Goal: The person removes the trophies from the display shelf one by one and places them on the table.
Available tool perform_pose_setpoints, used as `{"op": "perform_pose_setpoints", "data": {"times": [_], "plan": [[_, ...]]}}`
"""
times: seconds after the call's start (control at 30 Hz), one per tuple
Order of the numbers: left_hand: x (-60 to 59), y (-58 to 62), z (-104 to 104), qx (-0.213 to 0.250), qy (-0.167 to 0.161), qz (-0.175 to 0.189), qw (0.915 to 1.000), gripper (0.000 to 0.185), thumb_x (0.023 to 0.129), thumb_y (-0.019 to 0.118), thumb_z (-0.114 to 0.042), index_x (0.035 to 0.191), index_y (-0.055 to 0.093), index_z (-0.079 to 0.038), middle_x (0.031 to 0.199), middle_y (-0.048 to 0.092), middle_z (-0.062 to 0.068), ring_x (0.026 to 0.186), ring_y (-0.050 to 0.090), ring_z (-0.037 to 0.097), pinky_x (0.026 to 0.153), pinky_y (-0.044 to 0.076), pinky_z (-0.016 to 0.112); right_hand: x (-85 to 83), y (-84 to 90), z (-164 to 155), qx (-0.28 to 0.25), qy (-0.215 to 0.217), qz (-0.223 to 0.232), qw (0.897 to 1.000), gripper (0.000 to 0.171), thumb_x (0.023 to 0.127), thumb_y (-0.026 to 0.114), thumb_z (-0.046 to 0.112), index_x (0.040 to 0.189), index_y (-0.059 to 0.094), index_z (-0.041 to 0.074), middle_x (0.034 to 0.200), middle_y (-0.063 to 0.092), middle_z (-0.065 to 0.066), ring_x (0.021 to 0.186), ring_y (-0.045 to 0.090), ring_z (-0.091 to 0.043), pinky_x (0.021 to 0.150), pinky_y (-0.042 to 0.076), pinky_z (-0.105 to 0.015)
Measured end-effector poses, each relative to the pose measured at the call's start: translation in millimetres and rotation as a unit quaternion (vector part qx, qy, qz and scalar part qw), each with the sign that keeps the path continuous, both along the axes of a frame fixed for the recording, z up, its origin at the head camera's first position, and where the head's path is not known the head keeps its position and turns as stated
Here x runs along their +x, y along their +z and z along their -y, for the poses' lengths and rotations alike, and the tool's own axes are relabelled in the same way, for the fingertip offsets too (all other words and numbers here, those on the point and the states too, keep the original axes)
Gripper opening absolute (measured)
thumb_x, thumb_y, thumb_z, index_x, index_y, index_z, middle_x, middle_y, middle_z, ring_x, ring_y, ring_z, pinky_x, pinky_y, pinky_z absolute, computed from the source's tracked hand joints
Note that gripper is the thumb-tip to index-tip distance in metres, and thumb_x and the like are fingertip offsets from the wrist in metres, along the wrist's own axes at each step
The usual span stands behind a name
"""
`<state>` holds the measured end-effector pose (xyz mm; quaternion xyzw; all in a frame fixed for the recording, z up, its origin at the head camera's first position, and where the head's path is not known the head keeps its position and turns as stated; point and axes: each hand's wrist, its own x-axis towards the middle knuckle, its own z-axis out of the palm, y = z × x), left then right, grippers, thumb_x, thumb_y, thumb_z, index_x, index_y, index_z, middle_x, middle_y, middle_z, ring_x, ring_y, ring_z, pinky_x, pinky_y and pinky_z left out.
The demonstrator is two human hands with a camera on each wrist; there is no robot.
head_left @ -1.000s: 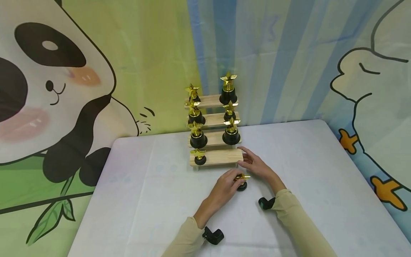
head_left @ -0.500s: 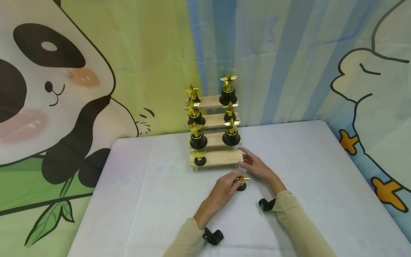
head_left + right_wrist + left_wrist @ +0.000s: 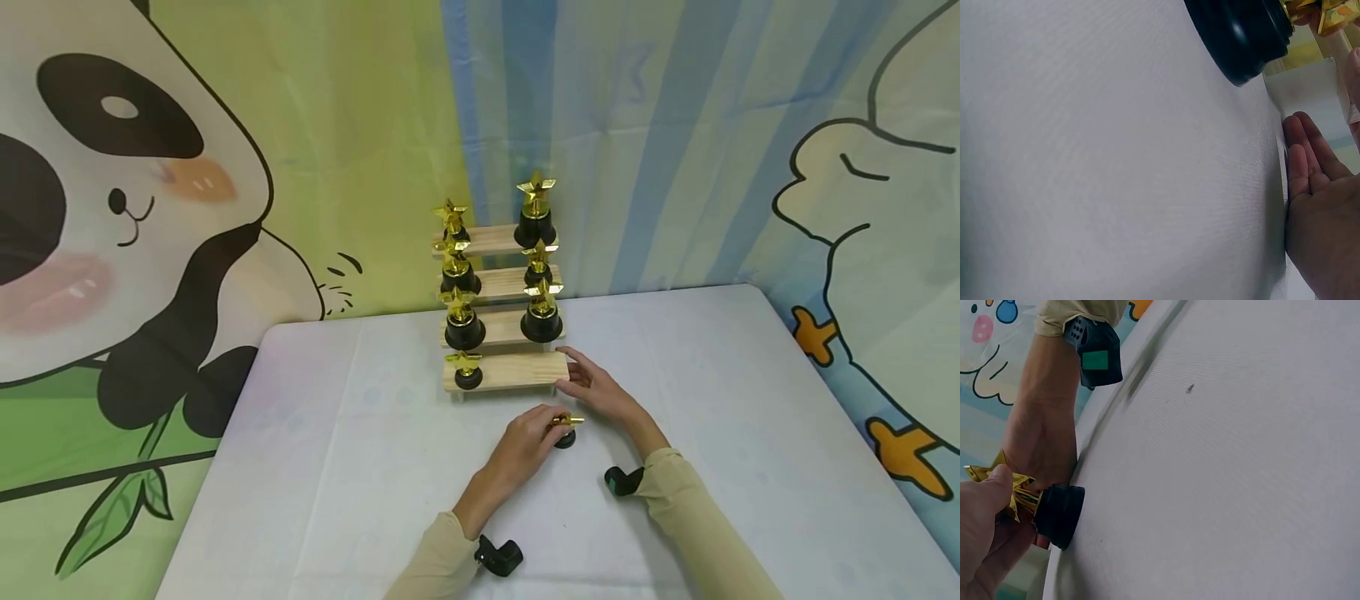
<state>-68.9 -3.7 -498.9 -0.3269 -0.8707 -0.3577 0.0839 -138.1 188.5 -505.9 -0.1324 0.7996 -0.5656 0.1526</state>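
Note:
My left hand pinches a small trophy by its gold star, between thumb and fingers. Its round black base points down at the white cloth; whether it touches cannot be told. The right hand holds the right end of the lowest wooden step, thumb at the front edge and index finger at the back. In the right wrist view, the other fingers of that hand extend low beside the cloth. A small star trophy stands on the left end of this step.
Three higher wooden steps rise behind, each with a star trophy at either end, such as the tall one at top right. The white table meets a printed curtain at the back.
The left hand and its trophy have shifted very slightly toward the person. My right hand keeps its place at the step's end, and the standing trophies have not moved.

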Motion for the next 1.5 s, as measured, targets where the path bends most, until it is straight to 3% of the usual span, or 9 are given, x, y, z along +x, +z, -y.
{"op": "perform_pose_setpoints", "data": {"times": [0.17, 0.3, 0.4, 0.47, 0.6, 0.73, 0.87, 1.13, 1.5], "plan": [[3.3, -2.2, 2.2, -0.028, -0.008, -0.032, 0.9991, 0.04, 0.093, 0.066, -0.026, 0.126, 0.058, -0.006, 0.118, 0.065, 0.002, 0.109, 0.061, 0.012, 0.092, 0.052, 0.023, 2.6, -1.7, -2.1, 0.002, -0.008, 0.007, 1.0, 0.069, 0.097, 0.061, 0.025, 0.154, 0.023, 0.012, 0.142, 0.046, -0.029, 0.127, 0.051, -0.041, 0.102, 0.046, -0.05], [6.8, 2.3, 7.5, -0.029, 0.017, -0.006, 0.9994, 0.048, 0.097, 0.057, -0.037, 0.134, 0.051, -0.007, 0.13, 0.06, 0.004, 0.12, 0.057, 0.016, 0.099, 0.051, 0.028, 3.6, -2.7, -3.3, 0.009, -0.01, 0.007, 1.0, 0.069, 0.097, 0.061, 0.027, 0.153, 0.024, 0.014, 0.142, 0.046, -0.029, 0.126, 0.052, -0.041, 0.102, 0.047, -0.05], [7.7, 9.3, 14.8, -0.018, 0.034, 0.02, 0.9991, 0.048, 0.101, 0.048, -0.043, 0.136, 0.049, -0.01, 0.133, 0.058, 0.002, 0.118, 0.058, 0.015, 0.098, 0.051, 0.028, 3.6, -2.4, -3.2, 0.013, -0.011, 0.005, 1.0, 0.068, 0.097, 0.061, 0.027, 0.153, 0.025, 0.015, 0.141, 0.047, -0.029, 0.125, 0.053, -0.041, 0.101, 0.048, -0.049], [6.9, 16.3, 22.3, -0.003, 0.039, 0.017, 0.9991, 0.047, 0.101, 0.047, -0.042, 0.135, 0.05, -0.01, 0.131, 0.059, 0.002, 0.115, 0.06, 0.015, 0.096, 0.052, 0.027, 3.4, -1.9, -2.5, 0.013, -0.012, 0.009, 1.0, 0.068, 0.097, 0.061, 0.028, 0.153, 0.025, 0.016, 0.141, 0.047, -0.029, 0.126, 0.052, -0.041, 0.101, 0.048, -0.049], [-0.1, 39.2, 43.0, 0.032, 0.054, -0.043, 0.9971, 0.039, 0.1, 0.053, -0.033, 0.13, 0.054, -0.009, 0.127, 0.063, 0.004, 0.116, 0.06, 0.017, 0.1, 0.051, 0.029, 2.8, 0.4, 0.2, 0.015, -0.015, 0.027, 0.999, 0.07, 0.096, 0.061, 0.032, 0.154, 0.024, 0.018, 0.144, 0.044, -0.028, 0.128, 0.05, -0.041, 0.102, 0.047, -0.05], [-16.3, 64.9, 69.7, 0.067, 0.093, -0.115, 0.9867, 0.031, 0.098, 0.057, -0.023, 0.124, 0.058, -0.006, 0.121, 0.065, 0.008, 0.116, 0.06, 0.021, 0.101, 0.05, 0.035, 2.2, 3.6, 1.8, 0.021, -0.026, 0.041, 0.999, 0.072, 0.095, 0.063, 0.035, 0.154, 0.024, 0.02, 0.145, 0.043, -0.027, 0.129, 0.049, -0.039, 0.102, 0.047, -0.049], [-34.0, 75.6, 92.8, 0.075, 0.141, -0.131, 0.9785, 0.027, 0.099, 0.056, -0.022, 0.12, 0.06, -0.005, 0.117, 0.066, 0.009, 0.113, 0.06, 0.023, 0.097, 0.051, 0.038, 1.9, 2.8, 0.1, 0.027, -0.025, 0.031, 0.999, 0.071, 0.095, 0.062, 0.034, 0.154, 0.024, 0.02, 0.143, 0.044, -0.028, 0.128, 0.05, -0.04, 0.1, 0.048, -0.046], [-52.6, 62.7, 105.6, 0.103, 0.186, -0.098, 0.9722, 0.028, 0.097, 0.061, -0.023, 0.116, 0.063, -0.003, 0.113, 0.066, 0.01, 0.109, 0.06, 0.025, 0.094, 0.051, 0.04, 1.3, 2.3, 2.0, 0.018, -0.011, 0.024, 0.999, 0.07, 0.096, 0.061, 0.031, 0.154, 0.024, 0.016, 0.144, 0.044, -0.028, 0.128, 0.05, -0.04, 0.099, 0.048, -0.044], [-61.1, 45.9, 100.1, 0.13, 0.173, -0.089, 0.9722, 0.017, 0.09, 0.07, -0.016, 0.099, 0.068, -0.001, 0.094, 0.069, 0.009, 0.088, 0.065, 0.021, 0.076, 0.056, 0.036, 1.3, 1.3, 0.9, 0.013, -0.012, 0.02, 1.0, 0.067, 0.097, 0.06, 0.028, 0.153, 0.025, 0.016, 0.142, 0.046, -0.027, 0.126, 0.051, -0.039, 0.097, 0.048, -0.041]]}}
